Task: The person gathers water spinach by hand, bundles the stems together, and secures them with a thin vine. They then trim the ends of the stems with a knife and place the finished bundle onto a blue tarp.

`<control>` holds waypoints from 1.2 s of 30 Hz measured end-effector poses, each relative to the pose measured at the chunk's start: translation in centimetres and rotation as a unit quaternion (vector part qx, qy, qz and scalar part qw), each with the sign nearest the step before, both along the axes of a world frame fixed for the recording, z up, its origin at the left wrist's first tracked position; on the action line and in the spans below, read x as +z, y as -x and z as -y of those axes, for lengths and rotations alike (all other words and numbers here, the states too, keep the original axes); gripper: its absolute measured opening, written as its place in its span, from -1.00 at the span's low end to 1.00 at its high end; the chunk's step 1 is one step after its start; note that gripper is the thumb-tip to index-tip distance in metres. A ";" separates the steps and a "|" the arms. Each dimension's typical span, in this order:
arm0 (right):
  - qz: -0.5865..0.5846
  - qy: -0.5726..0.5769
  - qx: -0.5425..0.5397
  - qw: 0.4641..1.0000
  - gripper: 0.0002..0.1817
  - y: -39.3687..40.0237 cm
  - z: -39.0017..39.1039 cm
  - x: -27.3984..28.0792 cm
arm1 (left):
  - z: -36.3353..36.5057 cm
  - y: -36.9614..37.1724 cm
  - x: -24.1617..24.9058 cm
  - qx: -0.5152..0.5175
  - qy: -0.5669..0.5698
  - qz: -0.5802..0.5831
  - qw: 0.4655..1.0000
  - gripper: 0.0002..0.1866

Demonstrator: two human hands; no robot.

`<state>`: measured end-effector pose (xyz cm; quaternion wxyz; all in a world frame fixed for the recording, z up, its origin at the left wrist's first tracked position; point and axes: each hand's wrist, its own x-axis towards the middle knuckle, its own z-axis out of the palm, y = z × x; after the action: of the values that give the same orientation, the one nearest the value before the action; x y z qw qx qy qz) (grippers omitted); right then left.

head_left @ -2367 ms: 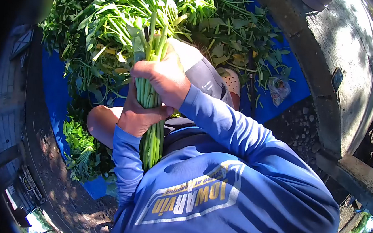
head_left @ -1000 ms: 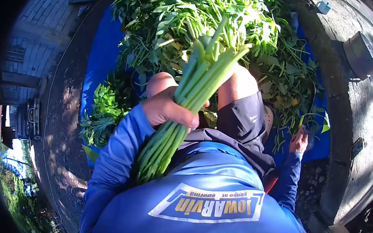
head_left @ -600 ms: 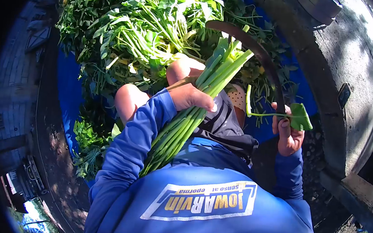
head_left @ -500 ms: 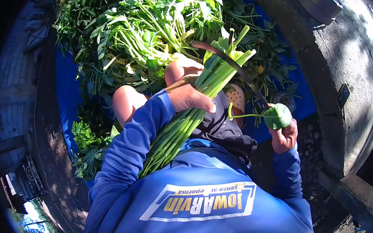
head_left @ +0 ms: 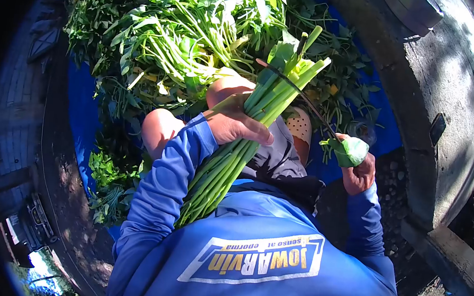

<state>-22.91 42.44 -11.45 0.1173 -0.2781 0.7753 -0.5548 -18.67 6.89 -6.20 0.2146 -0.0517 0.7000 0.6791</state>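
A thick bundle of long green stalks (head_left: 220,175) lies slantwise against my chest, its upper ends pointing away to the right. My left hand (head_left: 237,128) is wrapped round its middle, thumb on top. My right hand (head_left: 359,175) is closed at the right, gripping a sickle (head_left: 315,106) whose handle is hidden in the fist. The thin curved blade reaches left and overlaps the bundle near its upper ends. A loose green leaf (head_left: 353,152) sits on the right hand, over the base of the blade.
A large heap of leafy green stems (head_left: 201,38) covers the blue tarp (head_left: 388,124) beyond my knees. Smaller greens (head_left: 113,174) lie at the left. A tan perforated clog (head_left: 299,125) shows beneath the blade. A concrete slab (head_left: 443,109) curves along the right.
The sickle blade has turned edge-on, its tip shifting slightly right and down. The leaf at my right hand has turned, and its long stem no longer sticks out left. My left hand keeps its grip.
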 end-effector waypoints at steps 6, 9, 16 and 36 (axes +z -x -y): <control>0.010 0.006 -0.001 1.000 -0.75 0.3 -0.4 -1.2 | -0.4 0.8 0.2 -0.049 -0.012 0.087 0.995 -0.52; 0.001 -0.016 0.001 1.000 -0.78 0.4 -0.3 -1.2 | -0.6 1.1 1.7 -0.047 -0.009 0.168 0.985 -0.54; -0.060 0.010 0.019 0.998 -0.77 2.7 3.5 -1.4 | -1.1 0.9 1.4 -0.032 -0.037 0.150 0.987 -0.57; 0.072 -0.113 -0.206 0.969 -0.31 7.6 7.5 -18.9 | 6.5 -2.7 3.9 0.092 -0.170 0.159 0.968 -0.33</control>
<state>-30.54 34.89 -30.32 0.0869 -0.0560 0.8632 -0.4942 -15.94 0.38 -2.32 0.2652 -0.1864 0.5237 0.7878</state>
